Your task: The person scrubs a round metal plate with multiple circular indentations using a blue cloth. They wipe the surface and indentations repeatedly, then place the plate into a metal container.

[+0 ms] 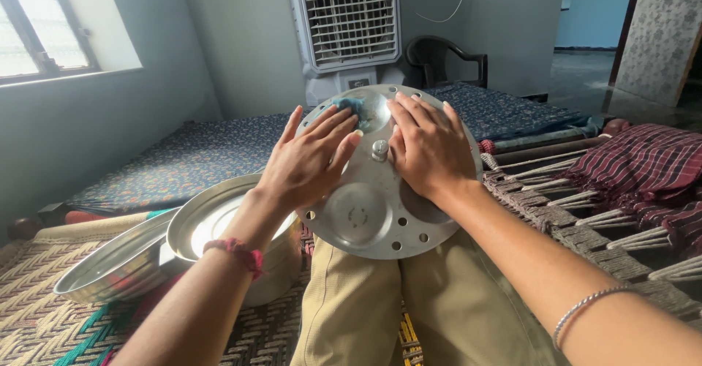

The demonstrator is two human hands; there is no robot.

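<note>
A round steel plate (373, 216) with shallow round hollows, small holes and a centre knob (379, 149) leans tilted on my knees. My left hand (311, 157) lies flat on its upper left part, fingers pressing a small blue cloth (352, 106) into a hollow. My right hand (428, 146) rests flat on the plate's upper right, fingers spread, just right of the knob. A red thread band circles my left wrist, a thin silver bracelet my right forearm.
A steel pot (219, 223) and a steel lid (110, 263) sit at my left on a woven cot. A patterned mattress (190, 157), an air cooler (349, 26) and a dark chair (446, 59) stand behind. Striped maroon cloth (643, 165) lies at right.
</note>
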